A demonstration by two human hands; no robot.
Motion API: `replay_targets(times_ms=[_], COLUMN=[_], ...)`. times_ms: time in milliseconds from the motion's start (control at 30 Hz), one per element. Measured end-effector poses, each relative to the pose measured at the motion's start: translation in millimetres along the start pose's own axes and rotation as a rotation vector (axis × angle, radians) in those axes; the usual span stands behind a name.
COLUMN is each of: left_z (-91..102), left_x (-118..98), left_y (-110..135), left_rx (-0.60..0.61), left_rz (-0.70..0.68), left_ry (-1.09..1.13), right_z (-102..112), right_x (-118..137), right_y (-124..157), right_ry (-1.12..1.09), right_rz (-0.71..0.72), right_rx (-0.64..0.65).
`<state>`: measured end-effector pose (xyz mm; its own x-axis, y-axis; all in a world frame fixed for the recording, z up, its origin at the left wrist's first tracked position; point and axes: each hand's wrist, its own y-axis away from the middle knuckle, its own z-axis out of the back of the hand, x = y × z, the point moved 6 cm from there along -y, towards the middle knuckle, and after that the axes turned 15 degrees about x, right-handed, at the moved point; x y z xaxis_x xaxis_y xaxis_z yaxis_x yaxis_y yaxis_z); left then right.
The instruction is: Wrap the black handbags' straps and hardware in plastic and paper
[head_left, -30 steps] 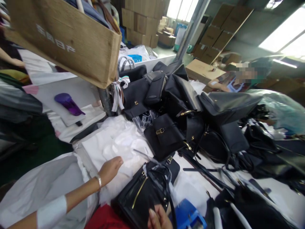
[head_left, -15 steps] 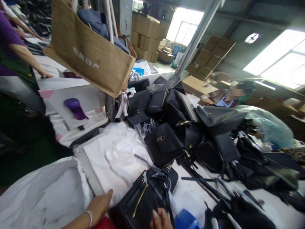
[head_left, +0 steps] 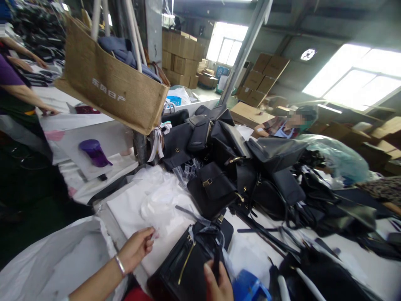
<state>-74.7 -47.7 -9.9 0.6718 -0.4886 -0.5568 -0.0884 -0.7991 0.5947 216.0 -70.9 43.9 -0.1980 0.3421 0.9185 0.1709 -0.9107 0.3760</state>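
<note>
My left hand (head_left: 136, 249), with a bracelet on the wrist, pinches the edge of a thin white sheet from the stack of white wrapping sheets (head_left: 147, 209). My right hand (head_left: 217, 283) shows at the bottom edge, fingers closed on the strap of a black handbag with a gold zipper (head_left: 191, 261). That bag lies right in front of me, partly under crumpled clear plastic.
A heap of black handbags (head_left: 238, 167) covers the table behind. A brown jute bag (head_left: 109, 94) hangs at upper left. A purple object (head_left: 92, 151) lies on a white board. A person in purple (head_left: 19, 92) stands at left, another sits at the back right. A blue item (head_left: 247, 288) lies by my right hand.
My left hand pulled back toward me, then came forward again and pinched a white sheet. The right hand rose on the bag's strap. The view tilted up.
</note>
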Motion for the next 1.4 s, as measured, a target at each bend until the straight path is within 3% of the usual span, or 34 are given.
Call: replay_targets(times_ms=[100,200,333,500,600,700,800,867,900,1000,1100,1267,1400], left_z=[-37.9,-63.9,-79.6,-95.4,-102.0,-100.7,-114.4,-139.8,-153.0,-180.9,-191.4,-178.7,-159.6], left_x=[33.7,52.3,54.9,68.6,75.3,60.6,15.3,-6.9,-10.2,2.2,23.8,75.6,95.9], left_y=[2.6,5.7,6.8,8.1,9.7,12.6,17.4,20.0,18.5,8.4,0.7,-23.6,-45.7], left_rx=[0.07,0.172,0.245,0.198,0.221,0.203,0.141,0.244,0.348,0.683,0.859,0.945,0.863], left_rz=[0.068,0.125,0.135,0.136,0.174,0.171,-0.139,-0.334,-0.347,-0.104,0.085,0.26,0.303], left_ry=[-0.019,-0.062,-0.141,-0.037,-0.059,-0.397,-0.863,-1.065,-1.121,-1.121,-1.085,-0.903,-0.899], right_z=[-19.2,-31.8,-36.9,-47.7,-36.5,-12.1,4.5,8.8,10.5,17.5,28.5,37.9,59.5], right_x=[13.5,24.3,35.1,46.4,41.1,33.8,37.4,47.4,52.6,59.5,54.5,32.5,5.1], right_y=[-7.2,-13.0,-12.5,-12.5,-19.2,-23.2,-22.9,-23.4,-24.3,-27.3,-24.3,-14.9,-5.7], right_ry=[0.11,0.098,0.104,0.315,0.331,0.25,0.14,0.078,0.048,-0.053,-0.132,-0.084,0.297], right_rz=[-0.008,0.008,0.053,0.249,0.221,0.105,0.038,0.065,0.086,0.095,0.069,0.038,-0.092], right_rx=[0.011,0.074,0.112,0.118,0.07,0.033,0.095,0.165,0.194,0.235,0.212,0.179,-0.221])
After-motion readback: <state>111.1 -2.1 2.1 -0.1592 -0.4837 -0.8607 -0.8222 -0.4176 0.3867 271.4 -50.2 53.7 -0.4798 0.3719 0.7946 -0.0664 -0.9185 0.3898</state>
